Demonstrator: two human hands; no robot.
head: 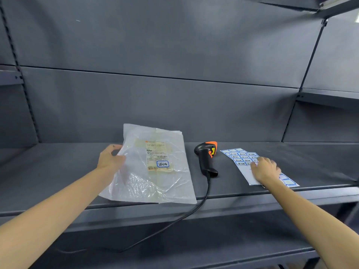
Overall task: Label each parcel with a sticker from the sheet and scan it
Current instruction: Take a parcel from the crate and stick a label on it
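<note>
A clear plastic parcel lies on the dark shelf, its far edge leaning against the back panel. On its shipping label sits a blue-bordered sticker. My left hand grips the parcel's left edge, thumb on top. A black and orange barcode scanner lies to the right of the parcel, untouched. Further right is the sticker sheet with several blue-bordered stickers. My right hand rests on the sheet's middle with curled fingers; whether it pinches a sticker is hidden.
The scanner's black cable runs over the shelf's front edge and down to the left. A grey back panel rises behind the shelf. More shelves stand at the right and far left.
</note>
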